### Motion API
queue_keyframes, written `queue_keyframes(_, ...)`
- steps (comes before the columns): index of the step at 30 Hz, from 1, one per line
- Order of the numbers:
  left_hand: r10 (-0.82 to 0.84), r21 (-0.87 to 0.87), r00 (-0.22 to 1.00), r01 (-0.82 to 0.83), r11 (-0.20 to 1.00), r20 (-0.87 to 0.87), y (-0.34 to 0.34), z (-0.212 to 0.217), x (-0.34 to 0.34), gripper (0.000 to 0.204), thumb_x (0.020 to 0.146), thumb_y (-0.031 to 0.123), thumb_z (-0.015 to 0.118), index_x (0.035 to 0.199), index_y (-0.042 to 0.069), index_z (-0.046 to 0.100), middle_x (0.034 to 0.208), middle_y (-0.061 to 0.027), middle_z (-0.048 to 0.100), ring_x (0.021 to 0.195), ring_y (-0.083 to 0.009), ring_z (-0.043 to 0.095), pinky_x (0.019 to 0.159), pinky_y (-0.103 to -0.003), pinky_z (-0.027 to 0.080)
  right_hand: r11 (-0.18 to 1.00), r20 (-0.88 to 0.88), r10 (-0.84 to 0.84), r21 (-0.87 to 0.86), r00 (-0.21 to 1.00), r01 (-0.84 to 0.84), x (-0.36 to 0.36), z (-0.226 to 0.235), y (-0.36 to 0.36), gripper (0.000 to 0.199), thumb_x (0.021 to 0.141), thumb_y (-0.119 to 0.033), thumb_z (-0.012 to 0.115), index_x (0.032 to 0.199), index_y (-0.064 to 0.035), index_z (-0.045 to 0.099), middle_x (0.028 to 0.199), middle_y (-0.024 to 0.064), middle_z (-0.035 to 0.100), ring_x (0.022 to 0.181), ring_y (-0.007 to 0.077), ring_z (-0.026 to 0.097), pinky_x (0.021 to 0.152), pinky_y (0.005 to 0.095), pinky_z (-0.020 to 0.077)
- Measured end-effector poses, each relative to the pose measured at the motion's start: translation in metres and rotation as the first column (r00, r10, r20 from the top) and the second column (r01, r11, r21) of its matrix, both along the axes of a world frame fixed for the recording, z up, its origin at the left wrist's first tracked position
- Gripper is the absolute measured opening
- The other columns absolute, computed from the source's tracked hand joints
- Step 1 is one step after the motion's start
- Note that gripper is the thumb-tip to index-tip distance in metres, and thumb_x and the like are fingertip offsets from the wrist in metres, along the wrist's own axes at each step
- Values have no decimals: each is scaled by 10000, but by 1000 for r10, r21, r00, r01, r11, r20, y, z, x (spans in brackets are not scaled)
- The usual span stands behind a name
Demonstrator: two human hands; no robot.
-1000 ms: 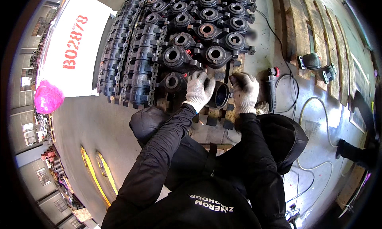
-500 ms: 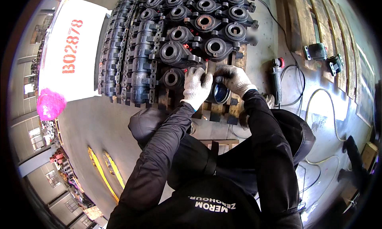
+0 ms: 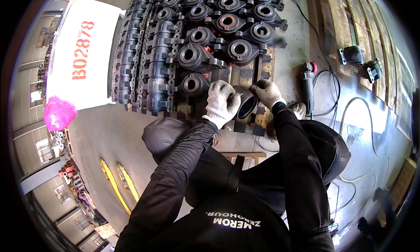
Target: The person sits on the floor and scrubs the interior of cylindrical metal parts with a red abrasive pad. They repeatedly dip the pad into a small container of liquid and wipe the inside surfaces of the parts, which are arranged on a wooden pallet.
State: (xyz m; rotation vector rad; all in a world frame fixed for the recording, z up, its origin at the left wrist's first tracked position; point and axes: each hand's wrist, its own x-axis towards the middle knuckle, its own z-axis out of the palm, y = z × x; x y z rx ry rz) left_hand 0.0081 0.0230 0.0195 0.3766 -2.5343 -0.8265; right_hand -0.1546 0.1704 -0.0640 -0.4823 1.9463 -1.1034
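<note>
In front of me, low on the wooden pallet, a black hollow cylindrical metal part (image 3: 247, 104) lies tilted, its round opening turned toward me and slightly right. My left hand (image 3: 221, 103), in a white knit glove, is closed with curled fingers at the part's left rim. My right hand (image 3: 267, 93), gloved alike, has its fingers drawn together at the upper right edge of the same part. The glove hides the left fingertips. Just beyond my left hand sits a black bearing housing (image 3: 191, 84) with a round bore.
Rows of black housings (image 3: 239, 51) and upright stacks of cylindrical parts (image 3: 158, 88) fill the pallet (image 3: 266, 72). An angle grinder (image 3: 309, 90) with its cable lies right. Two loose black parts (image 3: 353, 56) rest near wooden slats. A white board (image 3: 83, 55) stands left; yellow forks (image 3: 114, 186) lie on the floor.
The cylindrical part has tipped, its opening now facing more to the right. My left hand has moved slightly down and right along it; my right hand has shifted right and down.
</note>
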Motion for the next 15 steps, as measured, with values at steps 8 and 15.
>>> queue_keyframes(8, 6, -40, 1000, -6, 999, -4, 0, -1, 7, 100, 778, 82, 691, 840, 67, 614, 923, -151, 588, 923, -402, 579, 832, -499, 473, 987, -434, -68, -164, 898, -4, 37, 47, -10, 114, 812, -103, 737, 910, -46, 726, 906, 181, 724, 897, 398, 700, 808, 478, 553)
queue_keyframes(15, -15, -38, 1000, 16, 999, 7, 2, 4, 6, 120, 760, 93, 715, 832, 75, 621, 937, -145, 602, 944, -400, 590, 830, -496, 497, 966, -125, -206, -185, 971, 181, 44, 49, -5, 133, 829, -112, 759, 940, -42, 743, 890, 166, 750, 867, 365, 728, 807, 450, 568)
